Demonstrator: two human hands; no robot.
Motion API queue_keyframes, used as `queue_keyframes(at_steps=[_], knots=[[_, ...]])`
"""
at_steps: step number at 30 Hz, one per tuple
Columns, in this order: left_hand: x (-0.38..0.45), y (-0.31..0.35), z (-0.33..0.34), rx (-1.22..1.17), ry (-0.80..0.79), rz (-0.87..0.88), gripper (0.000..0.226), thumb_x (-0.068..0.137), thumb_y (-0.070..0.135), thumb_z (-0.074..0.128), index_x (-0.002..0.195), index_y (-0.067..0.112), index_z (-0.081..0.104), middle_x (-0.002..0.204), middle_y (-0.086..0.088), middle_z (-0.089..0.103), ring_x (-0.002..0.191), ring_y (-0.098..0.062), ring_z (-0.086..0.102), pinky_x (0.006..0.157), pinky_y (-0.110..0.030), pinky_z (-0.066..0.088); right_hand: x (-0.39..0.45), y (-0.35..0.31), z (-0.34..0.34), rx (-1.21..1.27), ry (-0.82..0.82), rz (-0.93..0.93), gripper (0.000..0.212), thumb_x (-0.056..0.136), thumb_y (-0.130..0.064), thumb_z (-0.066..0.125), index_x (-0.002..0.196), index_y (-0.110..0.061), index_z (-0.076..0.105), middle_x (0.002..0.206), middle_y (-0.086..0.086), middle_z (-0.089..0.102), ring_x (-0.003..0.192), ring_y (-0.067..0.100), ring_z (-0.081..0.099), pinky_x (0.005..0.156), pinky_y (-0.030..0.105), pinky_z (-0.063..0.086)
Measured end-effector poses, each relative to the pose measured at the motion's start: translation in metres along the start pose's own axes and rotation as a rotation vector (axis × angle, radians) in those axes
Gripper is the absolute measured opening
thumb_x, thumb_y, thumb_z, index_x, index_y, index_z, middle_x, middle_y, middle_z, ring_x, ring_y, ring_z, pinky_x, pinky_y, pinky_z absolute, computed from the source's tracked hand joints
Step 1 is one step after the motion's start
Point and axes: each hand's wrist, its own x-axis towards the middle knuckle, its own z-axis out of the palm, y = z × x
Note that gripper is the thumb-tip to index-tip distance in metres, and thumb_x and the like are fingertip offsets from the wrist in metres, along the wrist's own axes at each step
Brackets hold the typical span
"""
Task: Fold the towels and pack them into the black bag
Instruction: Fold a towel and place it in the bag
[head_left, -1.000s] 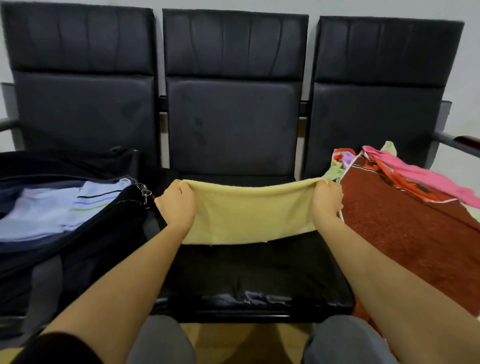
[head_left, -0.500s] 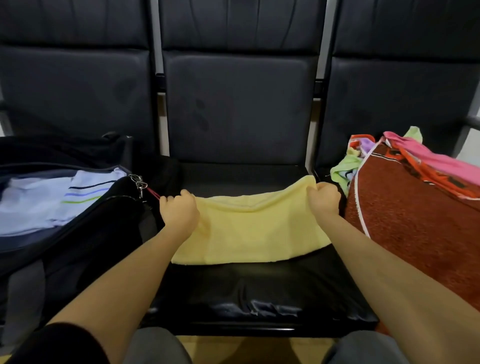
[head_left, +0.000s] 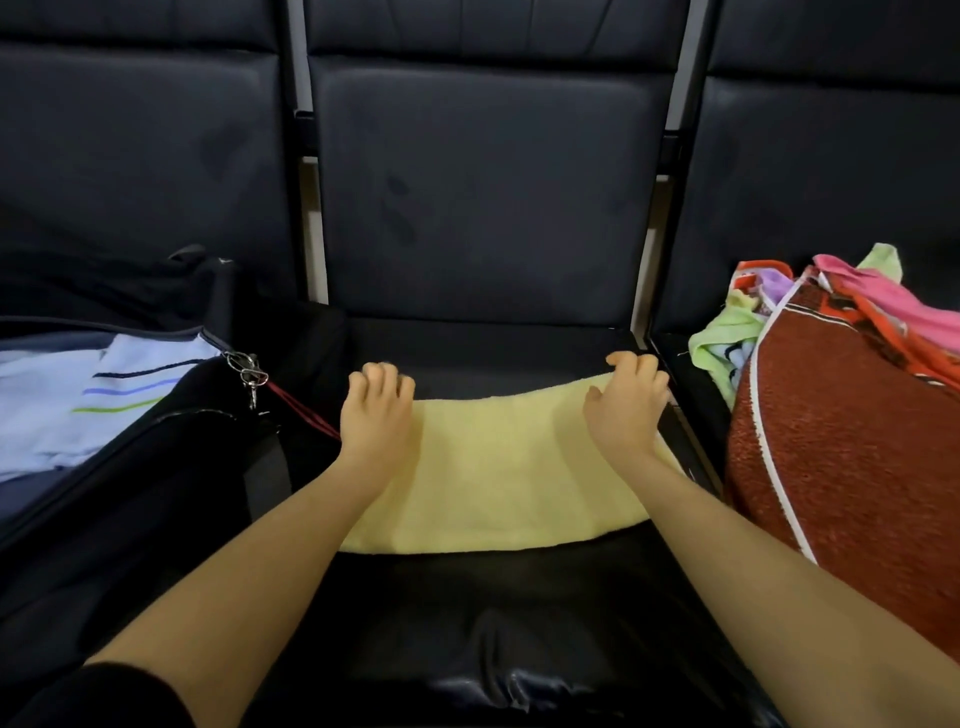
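Observation:
A pale yellow towel (head_left: 509, 467) lies folded flat on the middle seat. My left hand (head_left: 378, 410) rests at its far left corner with fingers curled over the edge. At the far right corner my right hand (head_left: 627, 400) holds the edge the same way, thumb on the cloth. The black bag (head_left: 156, 493) lies open on the left seat, a light blue striped towel (head_left: 78, 400) inside it. A heap of unfolded towels sits on the right seat, topped by a dark red one (head_left: 841, 452).
Keys (head_left: 249, 371) hang from the bag's zipper close to my left hand. Pink (head_left: 898, 306) and green (head_left: 727, 338) cloths poke out behind the red towel. Black seat backs (head_left: 483, 197) rise behind. The front of the middle seat cushion (head_left: 493, 623) is bare.
The yellow towel, held up stretched between both hands a second ago, has been lowered flat onto the seat. My view has tilted down and closer.

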Motion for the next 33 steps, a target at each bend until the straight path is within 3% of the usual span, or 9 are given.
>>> queue_keyframes(at_steps=[3,6,10,17,21,24,26,29,33], knots=[[-0.011,0.012,-0.011,-0.093,0.073,0.01,0.04,0.093,0.017,0.04,0.132,0.011,0.036,0.143,-0.013,0.032,0.131,-0.03,0.034,0.106,-0.038,0.029,-0.021,-0.009,0.013,0.141,-0.088,-0.143,0.032,0.087,-0.005,0.058,0.117,-0.013,0.055,0.118,0.005,0.051,0.109,0.022,0.044,0.092,0.028,0.033],[-0.025,0.026,-0.026,-0.229,0.011,0.01,0.031,0.092,0.01,0.04,0.122,0.011,0.041,0.13,-0.01,0.04,0.122,-0.029,0.038,0.101,-0.037,0.03,-0.042,-0.013,0.023,0.206,-0.282,-0.209,0.033,0.092,-0.011,0.054,0.126,-0.015,0.053,0.128,0.004,0.051,0.115,0.021,0.045,0.097,0.029,0.035],[-0.045,0.034,-0.035,-0.383,-0.122,-0.047,0.028,0.091,0.011,0.038,0.118,0.013,0.043,0.121,-0.007,0.044,0.112,-0.026,0.042,0.099,-0.037,0.031,-0.061,0.003,0.024,-0.095,-0.478,-0.351,0.044,0.1,-0.032,0.038,0.143,-0.026,0.035,0.151,0.0,0.029,0.134,0.023,0.029,0.109,0.038,0.024],[-0.066,0.045,-0.026,-0.512,-0.369,-0.285,0.03,0.095,0.01,0.031,0.124,0.007,0.037,0.142,-0.027,0.033,0.124,-0.037,0.041,0.102,-0.041,0.035,-0.082,0.022,-0.005,-0.268,-0.373,-0.227,0.036,0.096,-0.027,0.035,0.132,-0.021,0.041,0.139,0.002,0.036,0.127,0.025,0.032,0.105,0.039,0.025],[-0.078,0.044,-0.017,-0.466,-0.238,-0.297,0.025,0.089,0.021,0.052,0.111,0.011,0.053,0.112,-0.01,0.059,0.103,-0.023,0.056,0.086,-0.029,0.044,-0.09,0.022,-0.008,-0.311,-0.335,-0.223,0.035,0.097,-0.027,0.033,0.13,-0.02,0.043,0.137,0.003,0.04,0.125,0.025,0.035,0.104,0.039,0.027],[-0.081,0.039,-0.013,-0.451,-0.228,-0.312,0.033,0.055,0.029,0.08,0.082,0.015,0.067,0.071,-0.004,0.062,0.063,-0.019,0.059,0.059,-0.026,0.047,-0.092,0.021,-0.01,-0.34,-0.33,-0.239,0.036,0.098,-0.029,0.033,0.131,-0.02,0.042,0.135,0.004,0.041,0.124,0.026,0.037,0.103,0.04,0.028],[-0.08,0.036,-0.014,-0.469,-0.235,-0.283,0.041,0.068,0.032,0.074,0.102,0.012,0.063,0.08,-0.008,0.064,0.073,-0.023,0.06,0.07,-0.031,0.046,-0.091,0.022,-0.011,-0.359,-0.361,-0.252,0.041,0.098,-0.035,0.032,0.137,-0.021,0.037,0.139,0.005,0.038,0.127,0.027,0.034,0.105,0.041,0.026],[-0.076,0.042,-0.011,-0.46,-0.217,-0.137,0.04,0.094,0.015,0.042,0.132,0.012,0.031,0.113,-0.01,0.057,0.101,-0.028,0.055,0.091,-0.036,0.036,-0.09,0.026,-0.009,-0.409,-0.511,-0.285,0.059,0.098,-0.051,0.025,0.151,-0.029,0.011,0.157,0.009,0.014,0.142,0.032,0.014,0.114,0.048,0.011],[-0.072,0.032,-0.025,-0.551,-0.131,-0.089,0.05,0.092,0.007,0.043,0.139,0.014,0.024,0.122,-0.011,0.044,0.067,-0.018,0.05,0.073,-0.03,0.039,-0.088,0.026,-0.003,-0.483,-0.69,-0.313,0.063,0.095,-0.061,0.009,0.15,-0.037,-0.01,0.159,0.004,-0.018,0.146,0.026,-0.017,0.112,0.051,-0.015]])
